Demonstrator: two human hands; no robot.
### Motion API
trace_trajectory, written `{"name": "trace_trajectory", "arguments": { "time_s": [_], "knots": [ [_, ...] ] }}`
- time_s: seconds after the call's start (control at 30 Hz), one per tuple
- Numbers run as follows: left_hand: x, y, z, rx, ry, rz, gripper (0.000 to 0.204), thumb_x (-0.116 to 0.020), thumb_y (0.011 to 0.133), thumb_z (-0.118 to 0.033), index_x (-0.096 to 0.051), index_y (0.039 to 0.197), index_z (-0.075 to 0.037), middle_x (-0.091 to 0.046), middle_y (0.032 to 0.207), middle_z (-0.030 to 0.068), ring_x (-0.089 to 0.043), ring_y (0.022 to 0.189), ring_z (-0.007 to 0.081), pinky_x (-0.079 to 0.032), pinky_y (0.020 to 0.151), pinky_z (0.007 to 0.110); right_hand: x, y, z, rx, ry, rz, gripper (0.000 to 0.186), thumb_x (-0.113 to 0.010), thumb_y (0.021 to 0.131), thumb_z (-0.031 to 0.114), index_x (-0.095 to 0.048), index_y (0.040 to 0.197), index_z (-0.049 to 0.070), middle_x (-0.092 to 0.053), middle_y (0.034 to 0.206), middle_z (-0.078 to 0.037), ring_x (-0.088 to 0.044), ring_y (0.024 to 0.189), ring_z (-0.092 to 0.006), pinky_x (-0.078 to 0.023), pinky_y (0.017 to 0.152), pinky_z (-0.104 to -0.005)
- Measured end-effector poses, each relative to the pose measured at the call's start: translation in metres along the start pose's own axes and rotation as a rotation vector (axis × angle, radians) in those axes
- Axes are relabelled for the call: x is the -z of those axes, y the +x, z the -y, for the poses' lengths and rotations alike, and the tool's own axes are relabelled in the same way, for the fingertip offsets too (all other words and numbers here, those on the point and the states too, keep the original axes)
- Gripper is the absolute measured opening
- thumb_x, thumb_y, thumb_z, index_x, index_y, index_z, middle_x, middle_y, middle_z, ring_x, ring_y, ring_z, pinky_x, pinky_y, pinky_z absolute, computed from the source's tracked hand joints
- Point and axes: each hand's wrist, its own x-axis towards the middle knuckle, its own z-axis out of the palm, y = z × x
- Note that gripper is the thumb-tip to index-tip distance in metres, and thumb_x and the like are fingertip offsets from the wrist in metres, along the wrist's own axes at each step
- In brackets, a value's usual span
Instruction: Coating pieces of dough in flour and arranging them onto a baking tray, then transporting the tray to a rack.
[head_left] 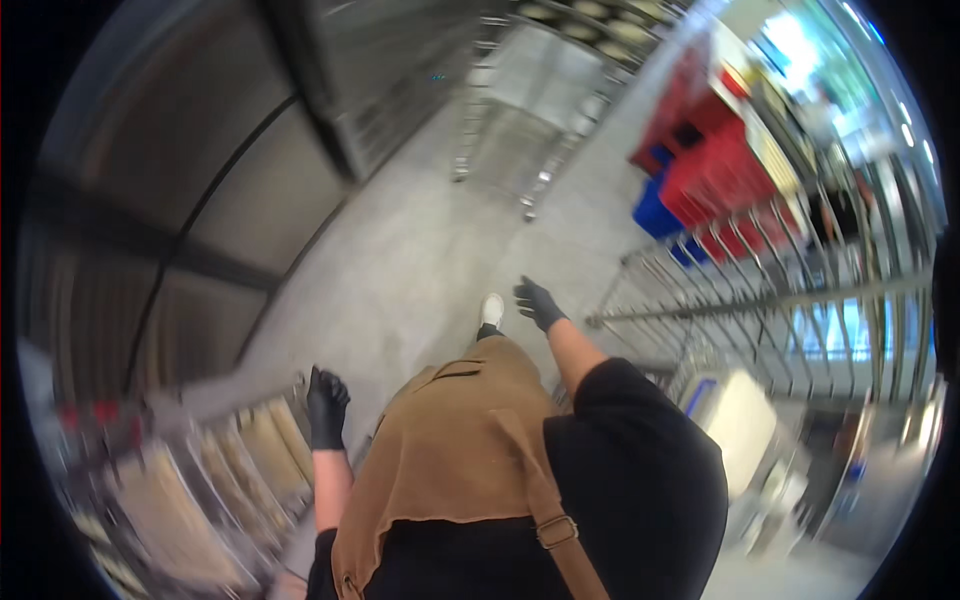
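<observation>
Both my hands wear black gloves. My left hand (328, 408) hangs at my left side, its fingers curled in with nothing seen in them. It is nearest to a rack of trays (255, 465) holding pale, flat, dough-like pieces; I cannot tell whether it touches the rack. Ahead of my body, over the grey floor, my right hand (538, 303) reaches out with its fingers stretched and holds nothing. Between my arms a brown apron (455, 440) covers my front, and one white shoe (492, 311) shows below it.
Large metal doors (230, 180) line the left. A wheeled rack (540, 110) with trays of round pale pieces stands ahead. To the right are red bins (720, 180), a blue bin (652, 212), a metal wire rack (750, 310) and a cream-coloured container (735, 425).
</observation>
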Motion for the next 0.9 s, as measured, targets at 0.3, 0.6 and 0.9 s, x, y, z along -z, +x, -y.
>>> {"name": "trace_trajectory", "arguments": {
  "time_s": [0.3, 0.6, 0.9],
  "knots": [
    [-0.25, 0.118, 0.005, -0.184, 0.618, 0.137, 0.05, -0.057, 0.104, -0.051, -0.067, 0.108, -0.002, -0.054, 0.066, -0.0002, -0.055, 0.063, 0.0129, -0.046, 0.062, 0.028, 0.153, 0.001, 0.039, 0.065, 0.017, -0.271, 0.052, -0.068, 0.09, 0.055, -0.077, 0.103, 0.006, -0.066, 0.072, -0.007, -0.057, 0.054, -0.0175, -0.047, 0.052, -0.034],
    [-0.606, 0.168, 0.044, -0.347, 1.154, 1.203, 0.075, -0.046, 0.088, 0.01, -0.04, 0.159, -0.015, -0.056, 0.149, 0.0144, -0.067, 0.114, 0.0243, -0.053, 0.085, 0.032, 0.308, 0.007, 0.201, 0.203, 0.125, -0.549, 0.057, -0.065, 0.092, 0.056, -0.073, 0.111, 0.004, -0.069, 0.099, -0.011, -0.062, 0.086, -0.0218, -0.05, 0.078, -0.0381],
    [-0.788, 0.246, 0.081, -0.173, 1.413, 1.472, 0.058, -0.068, 0.098, -0.024, -0.052, 0.151, -0.007, -0.061, 0.144, 0.0178, -0.064, 0.124, 0.0278, -0.05, 0.105, 0.038, 0.383, 0.02, 0.289, 0.29, 0.171, -0.635, 0.05, -0.069, 0.093, 0.046, -0.069, 0.116, 0.002, -0.07, 0.104, -0.006, -0.064, 0.087, -0.0164, -0.049, 0.071, -0.0323]
  ]
}}
